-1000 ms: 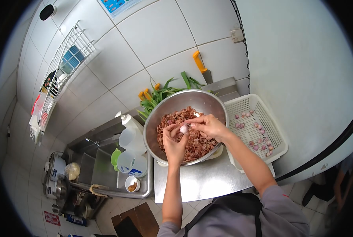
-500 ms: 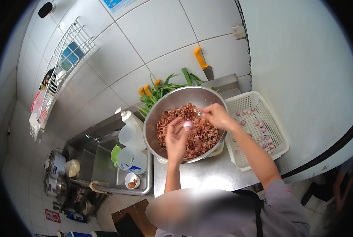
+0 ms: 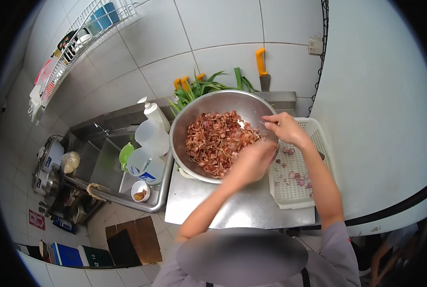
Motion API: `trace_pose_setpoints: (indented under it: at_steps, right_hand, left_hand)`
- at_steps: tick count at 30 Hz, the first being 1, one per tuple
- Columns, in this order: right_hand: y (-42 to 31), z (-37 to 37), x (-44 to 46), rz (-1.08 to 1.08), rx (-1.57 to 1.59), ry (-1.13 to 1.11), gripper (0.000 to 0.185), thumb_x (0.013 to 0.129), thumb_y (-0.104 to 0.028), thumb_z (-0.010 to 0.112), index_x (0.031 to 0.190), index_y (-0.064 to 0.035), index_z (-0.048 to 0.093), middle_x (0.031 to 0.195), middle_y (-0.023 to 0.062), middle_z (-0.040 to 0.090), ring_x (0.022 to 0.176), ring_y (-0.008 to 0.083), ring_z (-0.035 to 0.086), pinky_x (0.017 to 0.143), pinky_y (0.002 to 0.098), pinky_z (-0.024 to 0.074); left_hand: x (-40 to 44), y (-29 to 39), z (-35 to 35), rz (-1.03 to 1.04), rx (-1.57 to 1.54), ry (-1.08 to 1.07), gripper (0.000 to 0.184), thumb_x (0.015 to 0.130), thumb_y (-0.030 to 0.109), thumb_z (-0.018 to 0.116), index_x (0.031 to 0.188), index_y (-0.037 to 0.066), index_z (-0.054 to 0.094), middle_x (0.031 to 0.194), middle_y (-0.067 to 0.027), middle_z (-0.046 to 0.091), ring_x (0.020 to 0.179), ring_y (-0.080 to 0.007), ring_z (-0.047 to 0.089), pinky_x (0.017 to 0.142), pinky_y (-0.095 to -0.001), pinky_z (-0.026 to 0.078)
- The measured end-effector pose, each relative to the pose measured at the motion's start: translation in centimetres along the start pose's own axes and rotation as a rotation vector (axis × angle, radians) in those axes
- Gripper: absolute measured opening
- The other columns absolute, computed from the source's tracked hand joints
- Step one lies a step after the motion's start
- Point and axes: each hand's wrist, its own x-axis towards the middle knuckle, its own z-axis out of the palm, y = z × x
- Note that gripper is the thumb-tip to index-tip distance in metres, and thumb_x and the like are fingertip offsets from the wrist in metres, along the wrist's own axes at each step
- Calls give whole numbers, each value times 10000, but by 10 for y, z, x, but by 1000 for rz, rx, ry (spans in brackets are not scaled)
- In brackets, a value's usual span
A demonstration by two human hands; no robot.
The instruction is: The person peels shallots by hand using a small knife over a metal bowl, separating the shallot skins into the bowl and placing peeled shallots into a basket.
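Note:
A big steel bowl (image 3: 180,155) holds a heap of reddish-brown shallot skins (image 3: 218,143). My left hand (image 3: 256,160) is over the bowl's right front rim, smeared by motion, and its fingers cannot be made out. Above the right rim, my right hand (image 3: 287,129) is closed in a pinch. A thin, pale sliver like a small knife (image 3: 261,123) shows at its fingertips, mostly hidden. To the right, several pinkish shallots (image 3: 297,177) lie in a white perforated plastic basket (image 3: 290,203), partly behind my right forearm.
Green leaves (image 3: 194,91) lie behind the bowl, near an orange-handled knife (image 3: 261,64) upright at the wall. On the left are a pump bottle (image 3: 155,115), plastic containers (image 3: 151,138), a small white cup (image 3: 140,191) and a steel sink (image 3: 103,162). A pale panel (image 3: 371,95) borders the right.
My left hand, which held a shallot over the bowl's middle, has swung right toward the basket. My right hand has moved out toward the bowl's right rim. The view has shifted.

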Motion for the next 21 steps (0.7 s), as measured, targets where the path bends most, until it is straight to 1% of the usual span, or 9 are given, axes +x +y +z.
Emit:
trace_pose_setpoints:
  at_steps: [1,2,4,8,12,13,17,20,21]
  right_hand:
    - [5,4,0,16,-4,2,295,797,-141,549,1063,-16,579,910,208,619,853,279,618,775,320,456]
    - [10,8,-1,32,-7,3,293,800,-144,545,1058,-10,579,913,209,618,856,283,617,778,323,456]
    - [15,20,0,51,-38,-19,275,803,-151,541,1047,-34,592,916,211,612,870,301,608,796,337,452]
    - [14,37,1,50,-72,-21,252,807,-159,539,1028,-63,610,917,215,602,876,329,591,800,364,447]
    - [8,40,-2,63,-25,-2,245,812,-155,529,1022,-58,613,915,224,596,892,347,574,806,375,439]
    - [9,40,-2,55,-19,11,246,813,-154,528,1023,-58,612,916,225,595,893,348,573,807,376,439]
    - [9,40,-5,34,-6,59,244,817,-157,523,1020,-59,615,921,218,598,895,345,573,810,373,440]
    - [10,39,-7,35,11,63,244,818,-165,526,1019,-60,616,925,216,600,898,337,576,809,366,442]
    - [10,38,-6,40,17,56,245,818,-169,528,1019,-60,616,927,216,600,899,333,578,808,364,443]
  left_hand:
    - [4,-11,-24,-60,29,46,167,805,64,542,956,21,597,904,-137,620,733,-226,613,670,-298,481]
    - [11,-20,-45,-222,3,55,172,807,57,533,958,9,599,859,-152,625,754,-236,618,672,-317,477]
    - [28,-65,-69,-175,218,61,178,788,28,517,940,-1,605,838,-164,628,776,-271,618,696,-355,476]
    - [63,-188,-70,-207,653,-166,185,716,16,541,881,-1,622,829,-166,629,817,-325,599,720,-403,470]
    - [85,-202,-56,-355,938,-397,223,676,27,575,890,50,636,849,-175,627,838,-329,598,738,-407,473]
    - [87,-196,-57,-359,859,-524,299,667,14,578,944,109,634,867,-208,616,848,-334,599,770,-404,472]
    - [77,-202,-40,-506,915,-392,337,692,-39,536,1002,80,592,1000,-226,580,1002,-291,552,802,-389,466]
    - [76,-231,-55,-379,717,-370,357,685,-40,534,1017,78,593,1001,-198,589,995,-294,553,798,-375,466]
    - [76,-246,-61,-307,664,-346,345,673,-19,565,1005,71,596,957,-173,606,928,-276,583,777,-345,468]
